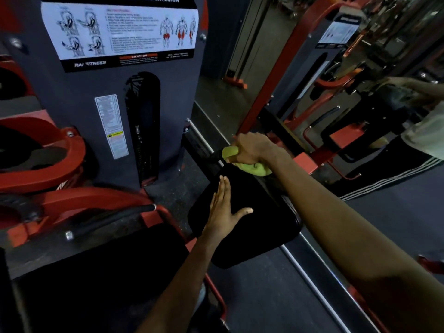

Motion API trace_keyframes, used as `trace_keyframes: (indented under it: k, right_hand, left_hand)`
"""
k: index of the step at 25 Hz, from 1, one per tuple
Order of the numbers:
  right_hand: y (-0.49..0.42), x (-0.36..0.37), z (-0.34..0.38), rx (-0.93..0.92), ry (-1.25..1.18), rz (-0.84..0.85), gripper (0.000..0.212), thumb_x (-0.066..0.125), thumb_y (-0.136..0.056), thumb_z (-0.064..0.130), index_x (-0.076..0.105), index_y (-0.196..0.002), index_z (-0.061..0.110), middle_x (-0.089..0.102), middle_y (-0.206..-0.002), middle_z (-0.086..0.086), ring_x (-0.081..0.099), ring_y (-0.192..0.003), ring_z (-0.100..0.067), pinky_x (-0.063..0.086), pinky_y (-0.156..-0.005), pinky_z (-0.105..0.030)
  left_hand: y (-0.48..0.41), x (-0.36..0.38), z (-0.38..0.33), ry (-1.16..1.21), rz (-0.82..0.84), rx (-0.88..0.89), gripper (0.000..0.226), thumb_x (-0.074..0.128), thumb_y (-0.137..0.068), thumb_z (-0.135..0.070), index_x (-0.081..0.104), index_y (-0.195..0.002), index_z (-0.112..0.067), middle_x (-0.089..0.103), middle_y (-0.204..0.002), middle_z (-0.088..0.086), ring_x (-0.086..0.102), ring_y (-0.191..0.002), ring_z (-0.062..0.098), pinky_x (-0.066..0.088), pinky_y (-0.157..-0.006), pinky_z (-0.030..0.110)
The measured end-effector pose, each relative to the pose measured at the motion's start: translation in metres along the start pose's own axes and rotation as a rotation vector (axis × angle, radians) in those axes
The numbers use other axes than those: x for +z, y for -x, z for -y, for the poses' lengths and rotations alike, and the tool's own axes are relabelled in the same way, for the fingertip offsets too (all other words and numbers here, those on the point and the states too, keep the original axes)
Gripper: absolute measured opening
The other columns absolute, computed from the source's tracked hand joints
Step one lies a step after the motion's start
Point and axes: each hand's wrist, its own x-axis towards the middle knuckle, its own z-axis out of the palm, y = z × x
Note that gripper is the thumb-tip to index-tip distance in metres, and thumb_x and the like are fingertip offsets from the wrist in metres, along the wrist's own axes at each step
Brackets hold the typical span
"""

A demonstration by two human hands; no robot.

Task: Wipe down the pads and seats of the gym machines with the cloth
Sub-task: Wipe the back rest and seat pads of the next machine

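A black padded back pad (249,234) of the leg curl / leg extension machine tilts up in the middle of the view. My right hand (252,149) grips a bunched yellow-green cloth (253,168) against the pad's far top edge. My left hand (223,207) lies flat on the pad's left side, fingers straight and thumb spread. The machine's black seat (101,272) shows dark at the lower left, under my left forearm.
The grey weight-stack cover (96,104) with an instruction placard (120,27) stands behind the pad. Red frame parts (48,164) and a black handle (115,217) crowd the left. A mirror (360,92) on the right reflects the machine and a person. Dark floor lies below.
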Motion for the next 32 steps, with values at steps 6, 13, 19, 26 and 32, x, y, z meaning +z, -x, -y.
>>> trace_keyframes:
  k: [6,13,19,26,32]
  right_hand:
    - [-0.018,0.011,-0.023,-0.109,-0.086,0.018,0.056,0.065,-0.081,0.071,0.07,-0.113,0.025,0.072,-0.109,-0.004,0.068,-0.101,-0.029,0.049,-0.077,-0.035]
    - [0.033,0.039,-0.03,-0.213,-0.161,-0.312,0.036,0.06,-0.088,0.056,0.068,-0.103,0.024,0.067,-0.111,0.0,0.067,-0.102,-0.03,0.049,-0.077,-0.038]
    - [0.11,0.083,-0.045,-0.087,-0.426,-0.496,0.029,0.066,-0.091,0.044,0.071,-0.118,0.035,0.062,-0.133,0.013,0.059,-0.118,-0.022,0.048,-0.083,-0.034]
    - [0.181,0.155,-0.027,0.3,-0.469,-0.776,0.047,0.069,-0.086,0.033,0.065,-0.132,0.027,0.063,-0.135,0.0,0.058,-0.119,-0.029,0.054,-0.094,-0.046]
    - [0.184,0.17,-0.004,0.601,-0.705,-0.986,0.056,0.074,-0.084,0.022,0.06,-0.138,0.032,0.058,-0.141,0.006,0.049,-0.127,-0.018,0.05,-0.1,-0.039]
  left_hand:
    - [-0.005,0.0,-0.001,-0.054,-0.006,-0.041,0.12,0.054,-0.075,-0.082,-0.011,-0.158,-0.023,-0.012,-0.167,-0.004,-0.009,-0.151,0.005,0.008,-0.125,0.044]
    - [-0.004,-0.004,-0.003,0.061,-0.047,-0.078,0.122,0.073,-0.07,-0.072,-0.008,-0.154,-0.036,-0.005,-0.168,-0.007,0.0,-0.154,0.008,0.012,-0.126,0.037]
    - [-0.003,-0.005,-0.003,0.081,-0.046,-0.046,0.12,0.07,-0.073,-0.074,0.006,-0.161,-0.023,0.009,-0.168,-0.004,0.008,-0.154,0.011,0.016,-0.125,0.045]
    - [-0.019,-0.026,-0.031,-0.15,-0.082,0.195,0.089,0.06,-0.092,-0.054,0.008,-0.16,-0.031,0.007,-0.168,0.003,0.014,-0.153,0.023,0.022,-0.123,0.044]
    - [-0.019,-0.028,-0.053,-0.528,-0.015,0.633,0.06,0.049,-0.101,-0.044,0.031,-0.156,-0.029,0.018,-0.166,0.006,0.015,-0.153,0.026,0.02,-0.121,0.05]
